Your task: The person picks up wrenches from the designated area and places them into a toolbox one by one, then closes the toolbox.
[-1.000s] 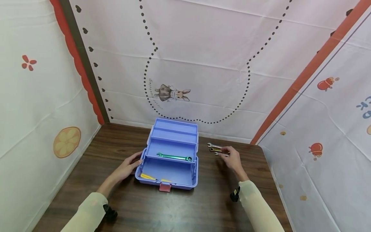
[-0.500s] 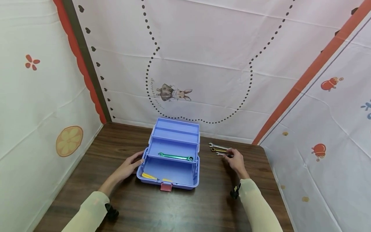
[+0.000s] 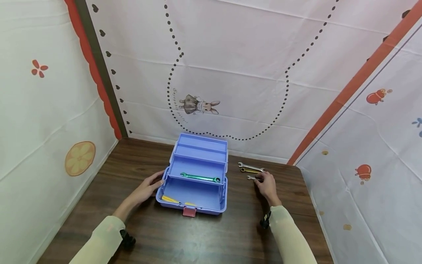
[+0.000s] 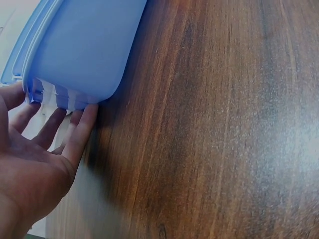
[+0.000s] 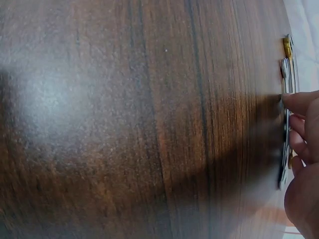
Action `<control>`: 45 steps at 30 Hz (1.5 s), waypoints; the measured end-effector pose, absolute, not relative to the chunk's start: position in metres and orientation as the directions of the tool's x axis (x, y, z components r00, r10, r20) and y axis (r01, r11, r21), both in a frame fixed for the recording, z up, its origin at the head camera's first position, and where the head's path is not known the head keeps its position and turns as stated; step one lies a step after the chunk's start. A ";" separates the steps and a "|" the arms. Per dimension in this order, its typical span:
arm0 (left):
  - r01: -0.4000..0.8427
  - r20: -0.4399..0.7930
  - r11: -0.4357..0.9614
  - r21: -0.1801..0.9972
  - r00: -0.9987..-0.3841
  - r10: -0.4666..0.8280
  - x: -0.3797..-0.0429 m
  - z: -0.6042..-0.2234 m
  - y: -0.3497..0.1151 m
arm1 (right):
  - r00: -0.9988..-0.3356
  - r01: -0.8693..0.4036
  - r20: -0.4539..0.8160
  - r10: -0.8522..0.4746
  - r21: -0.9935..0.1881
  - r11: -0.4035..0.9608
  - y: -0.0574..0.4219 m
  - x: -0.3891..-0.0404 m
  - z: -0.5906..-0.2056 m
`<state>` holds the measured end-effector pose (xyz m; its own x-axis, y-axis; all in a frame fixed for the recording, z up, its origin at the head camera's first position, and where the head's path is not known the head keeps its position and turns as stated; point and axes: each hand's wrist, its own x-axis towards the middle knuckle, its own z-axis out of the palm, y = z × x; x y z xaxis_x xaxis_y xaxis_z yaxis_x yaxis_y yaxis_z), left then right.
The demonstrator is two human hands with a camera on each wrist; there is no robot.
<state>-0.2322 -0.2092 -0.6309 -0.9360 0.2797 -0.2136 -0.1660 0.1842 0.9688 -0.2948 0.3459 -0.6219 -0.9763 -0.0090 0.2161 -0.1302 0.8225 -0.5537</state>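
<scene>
On woodgrain (image 3: 204, 238), the right hand (image 3: 267, 186) pinches a slim silver wrench (image 3: 251, 178).

You've got the blue toolbox (image 3: 197, 192) standing wide open, tiers stepped back, red latch (image 3: 189, 211) facing you, your left hand (image 3: 145, 189) holding its left side. And there, to its right, your right hand (image 3: 267, 186) pinches the short silver wrench (image 3: 251, 178), lying roughly crosswise, visible end pointing at the box!

Evenly bright; pale glare on bench (image 3: 227, 236) in front of toolbox (image 3: 197, 190), soft shadows right of it. Right wrist view: wrenches (image 5: 285, 72) soft, probably edge distortion.
</scene>
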 end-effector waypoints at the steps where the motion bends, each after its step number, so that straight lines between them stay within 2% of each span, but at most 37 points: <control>1: -0.166 -0.213 0.182 0.969 -0.935 0.282 -0.232 -0.631 -0.209 | -0.974 -0.140 0.228 -0.013 -0.552 0.822 0.346 -0.295 -0.622; 4: -0.172 -0.218 0.178 0.969 -0.935 0.279 -0.232 -0.631 -0.210 | -0.973 -0.149 0.229 -0.018 -0.568 0.809 0.344 -0.295 -0.622; 14: -0.167 -0.217 0.193 0.967 -0.936 0.278 -0.231 -0.629 -0.213 | -0.996 -0.042 0.088 0.016 -0.614 0.788 0.338 -0.295 -0.625; 45: -0.164 -0.211 0.177 0.970 -0.932 0.294 -0.233 -0.629 -0.208 | -0.987 0.031 0.091 0.135 -0.710 0.703 0.336 -0.281 -0.624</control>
